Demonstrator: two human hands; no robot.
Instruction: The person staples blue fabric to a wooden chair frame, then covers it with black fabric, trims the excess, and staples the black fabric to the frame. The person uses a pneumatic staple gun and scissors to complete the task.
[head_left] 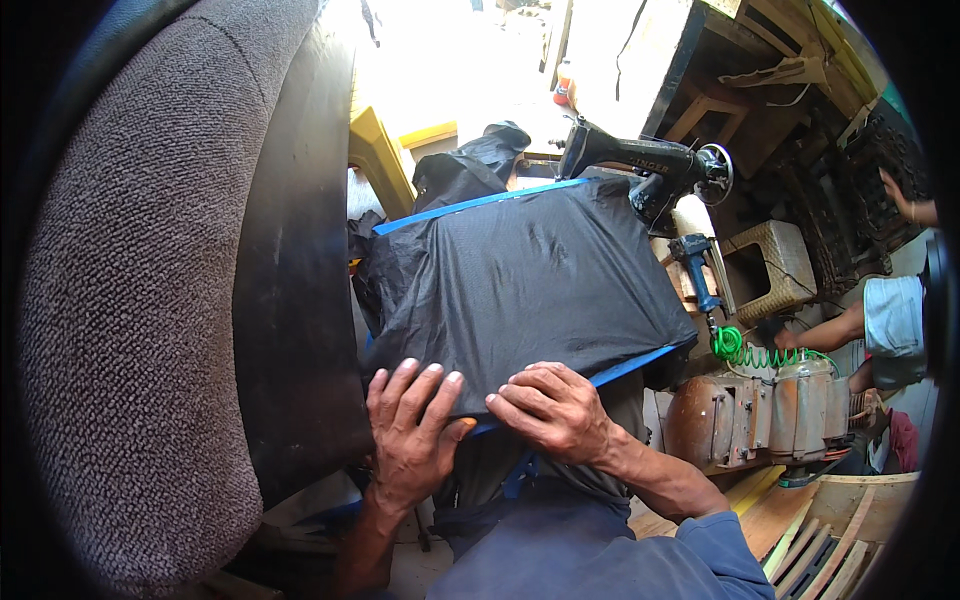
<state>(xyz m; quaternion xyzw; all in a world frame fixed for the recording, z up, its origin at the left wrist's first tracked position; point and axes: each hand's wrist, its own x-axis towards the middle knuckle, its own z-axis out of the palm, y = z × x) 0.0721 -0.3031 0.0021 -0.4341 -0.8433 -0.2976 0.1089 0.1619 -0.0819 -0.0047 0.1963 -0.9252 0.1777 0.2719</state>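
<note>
A sheet of thin black cloth (520, 280) lies wrinkled in front of me, with a blue strip (480, 206) along its far edge and another along its near edge. On the near left corner rests my left hand (410, 435), its fingers stretched out and apart over the cloth. My right hand (560, 412) is at the middle of the near edge, fingers curled and pressed together on the cloth; its fingertips are partly hidden. What lies under the cloth cannot be seen.
A textured grey cushion (150, 280) with a smooth dark side fills the left. Beyond the cloth stands a black sewing machine (640, 165). At right are a blue air tool (697, 272) on a green coiled hose (740, 348), a rusty tank (800, 405) and another person's arm (830, 328).
</note>
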